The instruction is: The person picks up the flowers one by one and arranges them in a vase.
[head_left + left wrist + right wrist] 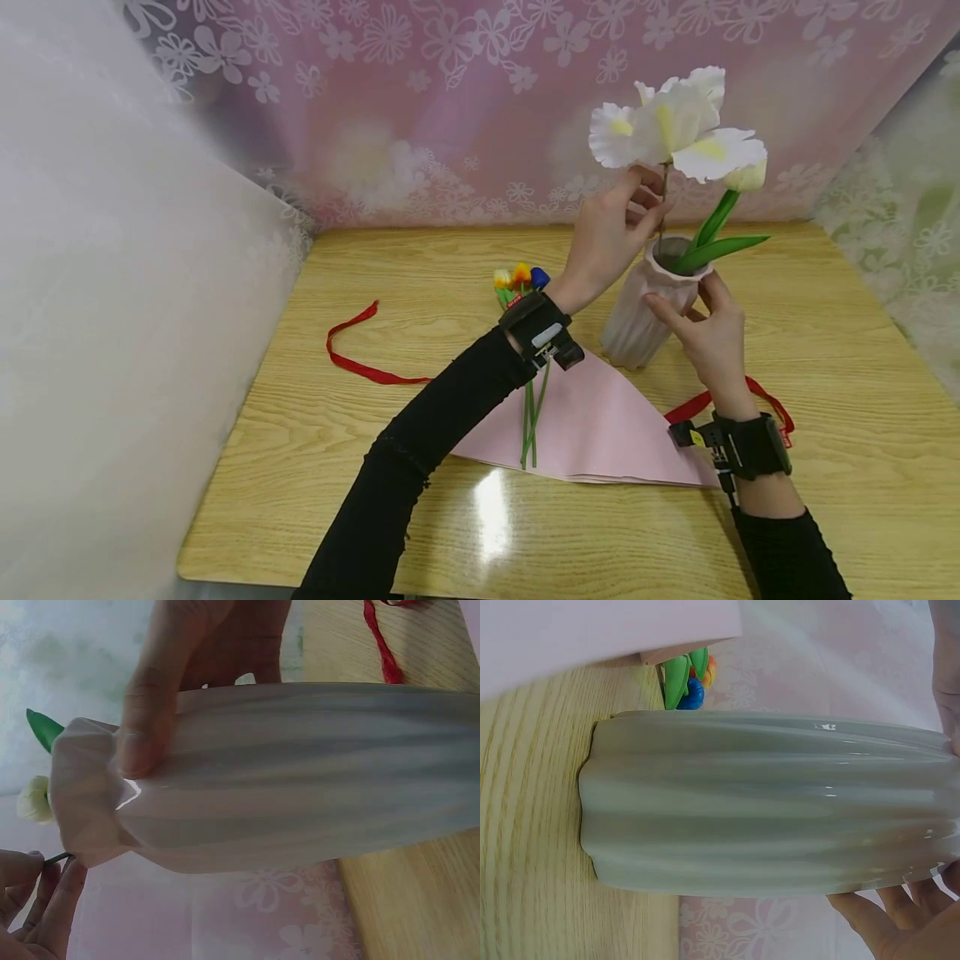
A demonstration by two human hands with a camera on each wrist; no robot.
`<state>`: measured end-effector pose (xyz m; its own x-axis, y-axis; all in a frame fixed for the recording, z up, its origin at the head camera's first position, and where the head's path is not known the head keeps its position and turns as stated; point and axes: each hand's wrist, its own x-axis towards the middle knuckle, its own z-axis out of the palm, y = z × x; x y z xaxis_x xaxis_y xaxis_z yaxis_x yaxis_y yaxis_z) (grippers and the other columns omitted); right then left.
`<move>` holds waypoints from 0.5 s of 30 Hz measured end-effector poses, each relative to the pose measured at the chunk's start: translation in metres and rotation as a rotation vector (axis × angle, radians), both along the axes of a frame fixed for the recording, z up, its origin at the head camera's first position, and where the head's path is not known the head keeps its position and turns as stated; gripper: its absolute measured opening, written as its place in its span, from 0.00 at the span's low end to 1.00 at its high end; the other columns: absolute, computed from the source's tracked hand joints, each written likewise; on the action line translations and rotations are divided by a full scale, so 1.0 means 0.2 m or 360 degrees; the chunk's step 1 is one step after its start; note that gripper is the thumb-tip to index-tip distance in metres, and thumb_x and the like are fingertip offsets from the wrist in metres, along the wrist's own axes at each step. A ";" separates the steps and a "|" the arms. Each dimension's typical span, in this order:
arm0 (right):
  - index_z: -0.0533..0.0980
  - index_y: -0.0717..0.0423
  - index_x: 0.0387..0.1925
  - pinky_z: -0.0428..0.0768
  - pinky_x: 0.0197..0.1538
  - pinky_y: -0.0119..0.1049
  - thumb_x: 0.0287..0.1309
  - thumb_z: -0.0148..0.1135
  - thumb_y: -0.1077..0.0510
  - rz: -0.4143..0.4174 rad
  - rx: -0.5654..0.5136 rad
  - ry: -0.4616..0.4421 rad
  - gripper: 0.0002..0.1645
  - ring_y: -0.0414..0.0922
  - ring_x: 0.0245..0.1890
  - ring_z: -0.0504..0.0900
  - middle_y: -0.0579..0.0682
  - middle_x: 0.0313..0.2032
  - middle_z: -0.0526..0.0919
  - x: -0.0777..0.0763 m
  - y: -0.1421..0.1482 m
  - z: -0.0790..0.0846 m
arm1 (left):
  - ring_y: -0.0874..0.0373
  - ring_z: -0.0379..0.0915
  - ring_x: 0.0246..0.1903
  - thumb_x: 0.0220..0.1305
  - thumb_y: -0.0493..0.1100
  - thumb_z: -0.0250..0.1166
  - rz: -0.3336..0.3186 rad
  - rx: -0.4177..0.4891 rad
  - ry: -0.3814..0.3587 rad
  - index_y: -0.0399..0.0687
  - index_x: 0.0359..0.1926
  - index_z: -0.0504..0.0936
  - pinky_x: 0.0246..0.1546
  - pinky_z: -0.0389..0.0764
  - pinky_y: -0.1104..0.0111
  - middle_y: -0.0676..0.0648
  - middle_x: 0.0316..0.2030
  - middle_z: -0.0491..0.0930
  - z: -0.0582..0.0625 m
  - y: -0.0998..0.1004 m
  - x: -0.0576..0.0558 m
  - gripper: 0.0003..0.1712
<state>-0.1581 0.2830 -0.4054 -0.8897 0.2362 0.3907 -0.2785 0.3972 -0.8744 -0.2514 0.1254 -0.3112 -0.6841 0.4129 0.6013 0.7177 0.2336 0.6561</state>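
Observation:
My left hand pinches the thin stem of a large white flower with yellow-marked petals over the mouth of a pale ribbed vase. The stem's lower part reaches into the opening. In the left wrist view, fingers hold the dark stem right at the vase rim. My right hand grips the vase just below its flared rim, thumb on the near side. A white tulip with green leaves stands in the vase. The right wrist view shows the vase's ribbed side down to its base.
Folded pink paper lies on the wooden table. Over it lie small yellow, orange and blue tulips, partly behind my left wrist. A red ribbon emerges on both sides of the paper. A pink floral curtain hangs behind.

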 end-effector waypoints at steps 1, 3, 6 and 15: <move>0.70 0.42 0.71 0.78 0.46 0.19 0.59 0.72 0.62 0.0002 -0.0002 0.0005 0.40 0.39 0.58 0.75 0.44 0.64 0.75 0.00 0.00 0.00 | 0.61 0.85 0.40 0.72 0.41 0.63 0.0000 -0.0007 0.0010 0.42 0.51 0.75 0.44 0.78 0.82 0.45 0.42 0.85 -0.01 0.00 0.00 0.11; 0.70 0.43 0.71 0.78 0.46 0.19 0.59 0.72 0.63 -0.0001 -0.0001 0.0009 0.40 0.39 0.58 0.75 0.44 0.64 0.76 0.00 0.00 0.00 | 0.60 0.84 0.41 0.72 0.40 0.64 0.0005 -0.0026 0.0033 0.42 0.51 0.76 0.44 0.77 0.82 0.45 0.43 0.85 -0.03 0.01 -0.01 0.11; 0.69 0.44 0.72 0.78 0.46 0.19 0.59 0.72 0.63 -0.0002 0.0002 0.0012 0.41 0.38 0.57 0.75 0.44 0.64 0.75 0.01 0.00 0.00 | 0.61 0.84 0.42 0.71 0.40 0.65 0.0024 -0.0085 0.0044 0.42 0.50 0.77 0.45 0.76 0.83 0.46 0.44 0.85 -0.04 0.02 -0.01 0.10; 0.68 0.41 0.73 0.78 0.46 0.18 0.59 0.72 0.62 -0.0020 0.0030 -0.0012 0.42 0.38 0.58 0.74 0.45 0.67 0.74 0.01 0.00 0.01 | 0.63 0.83 0.45 0.72 0.45 0.65 0.0141 -0.0391 -0.0058 0.46 0.52 0.82 0.43 0.75 0.80 0.51 0.46 0.86 -0.04 0.03 0.02 0.12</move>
<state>-0.1566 0.2824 -0.4040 -0.8897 0.2401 0.3883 -0.2666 0.4172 -0.8688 -0.2479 0.1306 -0.3191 -0.7433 0.4810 0.4649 0.6644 0.4497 0.5969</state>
